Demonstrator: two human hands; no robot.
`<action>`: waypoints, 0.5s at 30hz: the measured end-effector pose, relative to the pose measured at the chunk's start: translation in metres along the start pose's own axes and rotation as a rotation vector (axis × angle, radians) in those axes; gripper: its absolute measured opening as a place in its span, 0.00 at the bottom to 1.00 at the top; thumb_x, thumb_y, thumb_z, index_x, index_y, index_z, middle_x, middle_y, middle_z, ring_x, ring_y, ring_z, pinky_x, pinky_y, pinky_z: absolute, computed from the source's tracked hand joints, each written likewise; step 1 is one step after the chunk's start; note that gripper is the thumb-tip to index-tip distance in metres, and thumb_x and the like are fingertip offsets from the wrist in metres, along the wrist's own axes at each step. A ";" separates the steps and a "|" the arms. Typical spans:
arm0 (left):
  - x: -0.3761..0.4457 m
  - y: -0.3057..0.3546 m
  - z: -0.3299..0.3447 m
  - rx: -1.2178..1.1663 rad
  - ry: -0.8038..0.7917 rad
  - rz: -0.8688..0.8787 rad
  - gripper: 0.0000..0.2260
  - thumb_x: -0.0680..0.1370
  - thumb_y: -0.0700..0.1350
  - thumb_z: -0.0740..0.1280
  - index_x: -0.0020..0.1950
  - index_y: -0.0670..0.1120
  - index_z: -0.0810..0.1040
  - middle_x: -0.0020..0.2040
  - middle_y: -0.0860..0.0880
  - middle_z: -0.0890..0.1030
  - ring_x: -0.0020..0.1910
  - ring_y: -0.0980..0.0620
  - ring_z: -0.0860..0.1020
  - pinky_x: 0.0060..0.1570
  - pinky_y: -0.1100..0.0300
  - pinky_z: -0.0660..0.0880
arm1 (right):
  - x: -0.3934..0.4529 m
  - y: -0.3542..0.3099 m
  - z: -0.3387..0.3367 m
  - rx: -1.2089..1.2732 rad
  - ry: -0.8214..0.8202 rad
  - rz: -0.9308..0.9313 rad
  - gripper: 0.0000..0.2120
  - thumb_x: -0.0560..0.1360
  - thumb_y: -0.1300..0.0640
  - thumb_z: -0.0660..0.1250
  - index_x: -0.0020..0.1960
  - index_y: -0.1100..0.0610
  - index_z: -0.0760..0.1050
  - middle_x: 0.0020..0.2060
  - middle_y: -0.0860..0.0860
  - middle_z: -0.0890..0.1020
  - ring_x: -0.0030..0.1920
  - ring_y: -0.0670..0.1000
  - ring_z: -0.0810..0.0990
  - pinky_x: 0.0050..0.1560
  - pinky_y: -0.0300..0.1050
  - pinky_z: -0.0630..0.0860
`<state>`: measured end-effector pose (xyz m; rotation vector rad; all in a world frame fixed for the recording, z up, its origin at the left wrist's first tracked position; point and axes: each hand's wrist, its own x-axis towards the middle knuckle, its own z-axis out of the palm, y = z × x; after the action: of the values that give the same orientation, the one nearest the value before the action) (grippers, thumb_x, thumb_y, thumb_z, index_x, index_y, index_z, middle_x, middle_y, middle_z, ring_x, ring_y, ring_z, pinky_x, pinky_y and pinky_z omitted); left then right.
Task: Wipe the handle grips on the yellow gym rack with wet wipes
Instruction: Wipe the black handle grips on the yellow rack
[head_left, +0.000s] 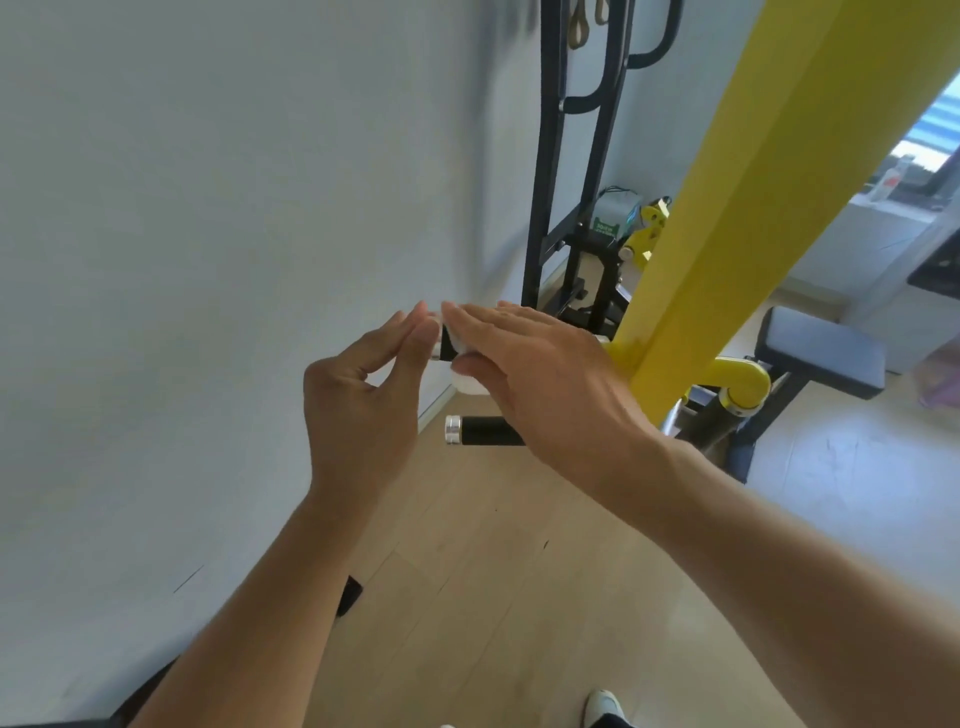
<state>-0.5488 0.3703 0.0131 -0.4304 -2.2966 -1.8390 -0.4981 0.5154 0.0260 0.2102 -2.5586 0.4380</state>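
Note:
The yellow rack upright (727, 208) runs diagonally through the right of the view. Two black handle grips stick out from it to the left. A white wet wipe (464, 385) lies over the upper grip (447, 349). My right hand (540, 374) covers that wipe, fingers laid along the top and thumb underneath, pinching it against the grip. My left hand (363, 395) is beside the grip's free end, its extended fingertips close to the wipe's edge and holding nothing. The lower grip (485, 430), with its silver end cap, is bare.
A pale wall fills the left side, very close to the grips. A black frame (545, 156) stands behind the rack. A padded black bench seat (821, 353) sits at the right on the wooden floor (519, 571). My shoe shows at the bottom edge.

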 end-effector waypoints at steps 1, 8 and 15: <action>0.000 -0.001 -0.001 -0.016 0.008 -0.017 0.11 0.78 0.52 0.70 0.58 0.53 0.84 0.53 0.58 0.86 0.47 0.64 0.83 0.45 0.76 0.75 | 0.006 -0.003 -0.002 0.035 -0.008 -0.031 0.21 0.76 0.58 0.72 0.69 0.59 0.76 0.59 0.51 0.85 0.58 0.55 0.84 0.56 0.55 0.82; -0.002 0.004 -0.002 -0.027 0.018 -0.025 0.07 0.78 0.51 0.71 0.53 0.63 0.82 0.52 0.67 0.83 0.61 0.65 0.79 0.52 0.77 0.72 | 0.005 -0.003 -0.011 -0.324 -0.200 0.010 0.16 0.80 0.47 0.66 0.60 0.58 0.73 0.47 0.52 0.82 0.43 0.55 0.82 0.45 0.51 0.80; -0.005 0.004 0.005 0.009 -0.011 0.026 0.09 0.79 0.51 0.70 0.57 0.54 0.85 0.54 0.76 0.75 0.64 0.67 0.75 0.50 0.78 0.71 | 0.008 -0.003 -0.020 -0.618 -0.298 -0.047 0.17 0.83 0.45 0.56 0.54 0.59 0.72 0.41 0.54 0.79 0.36 0.54 0.73 0.47 0.53 0.74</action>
<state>-0.5427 0.3756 0.0143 -0.4683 -2.2945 -1.8180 -0.4947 0.5188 0.0479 0.1113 -2.8269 -0.4386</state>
